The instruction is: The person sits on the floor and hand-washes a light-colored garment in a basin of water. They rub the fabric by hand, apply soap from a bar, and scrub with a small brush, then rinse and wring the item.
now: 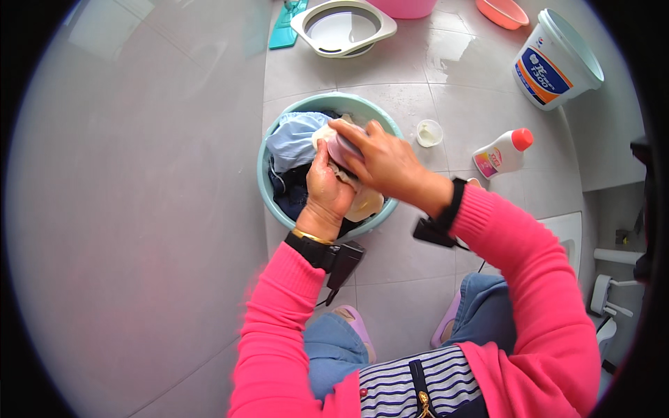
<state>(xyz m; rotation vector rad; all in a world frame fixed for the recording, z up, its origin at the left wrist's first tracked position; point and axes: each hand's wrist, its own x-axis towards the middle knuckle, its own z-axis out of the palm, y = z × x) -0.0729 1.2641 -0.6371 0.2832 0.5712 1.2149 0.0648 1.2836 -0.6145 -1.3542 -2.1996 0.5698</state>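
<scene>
Both hands are over a pale teal plastic basin (263, 180) on the tiled floor. A cream-coloured cloth (364, 205) lies in my left hand (330, 183), its lower part hanging into the basin. My right hand (384, 157) grips a pink-and-grey scrubbing brush (345, 149) and holds it against that cloth; its bristles are hidden. Beside them in the basin rest a light blue garment (298, 137) with a gathered edge and dark navy clothes (290, 194), which look wet.
Right of the basin stands a small clear cup (429, 134) with pale paste. Beyond it are a white bottle with a red cap (502, 154) and a large white bucket (555, 62). A white-and-grey basin (342, 28), a pink tub (402, 6) and a coral basin (503, 12) are farther off.
</scene>
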